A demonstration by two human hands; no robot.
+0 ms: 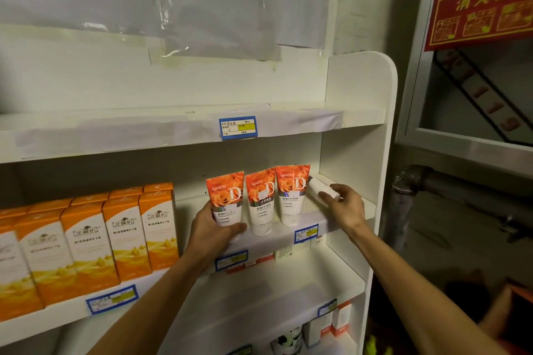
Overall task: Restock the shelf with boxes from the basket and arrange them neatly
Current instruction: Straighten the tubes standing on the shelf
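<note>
A white shelf [300,232] is seen with a raised front lip and a side panel [357,130] closing its right end. Bare room is left on the shelf between the orange boxes [115,236] and the three tubes, and a narrower gap between the tubes and the side panel. The shelf above is bare except for a price tag [237,127].

Both forearms are stretched up and forward from the lower frame. The left hand [212,229] is wrapped around the lower part of the left tube [226,199], thumb across its front, fingers behind. The middle tube [261,200] and right tube [292,193] stand just beside it, caps down, leaning back slightly.

The right hand [343,206] is closed loosely around a small white box [323,189], held tilted just right of the right tube, above the shelf's right end. The basket cannot be made out.
</note>
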